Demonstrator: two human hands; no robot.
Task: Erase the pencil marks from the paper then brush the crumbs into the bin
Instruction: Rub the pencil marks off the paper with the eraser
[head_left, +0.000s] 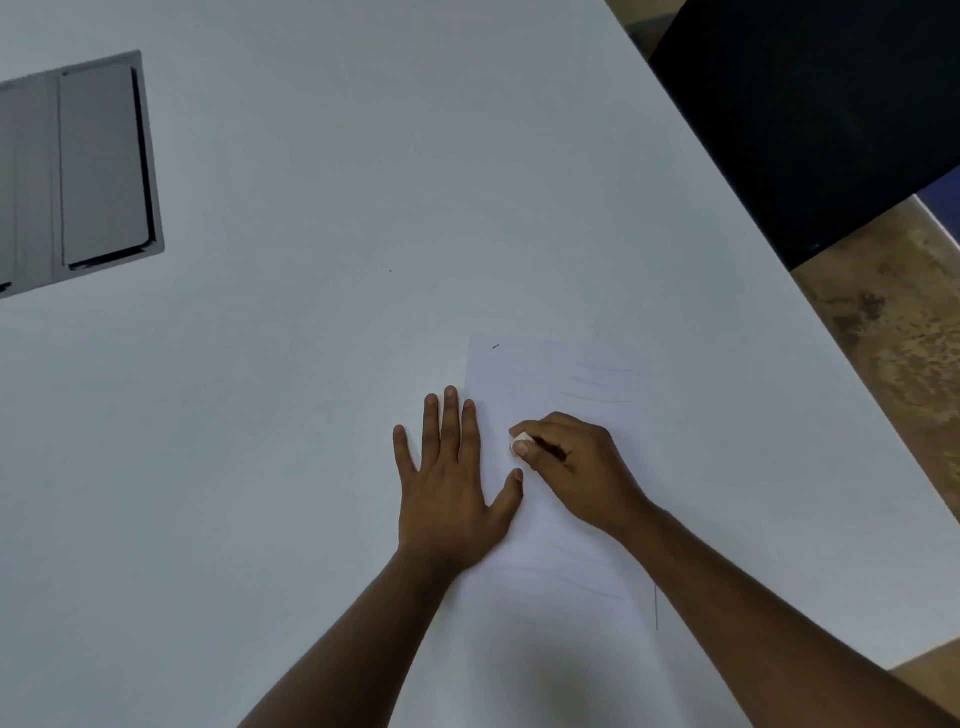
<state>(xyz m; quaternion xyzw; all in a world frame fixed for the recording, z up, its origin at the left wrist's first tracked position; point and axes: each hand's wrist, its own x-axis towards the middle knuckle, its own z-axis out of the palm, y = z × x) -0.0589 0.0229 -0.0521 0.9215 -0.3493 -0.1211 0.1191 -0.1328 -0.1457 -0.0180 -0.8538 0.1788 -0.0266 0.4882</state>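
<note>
A white sheet of paper (561, 525) lies on the white table (311, 338), with faint pencil lines (602, 384) near its far end and more faint pencil lines near its near end. My left hand (449, 483) lies flat with fingers spread on the paper's left edge. My right hand (576, 470) rests on the middle of the sheet, pinching a small white eraser (521, 445) between thumb and fingers, and the eraser touches the paper. A tiny dark crumb (495, 346) sits near the sheet's far left corner. No bin is visible.
A grey recessed panel (98, 166) is set into the table at the far left. A black chair back or panel (810, 119) stands beyond the table's right edge, over brown mottled floor (893, 332). The table edge runs diagonally on the right.
</note>
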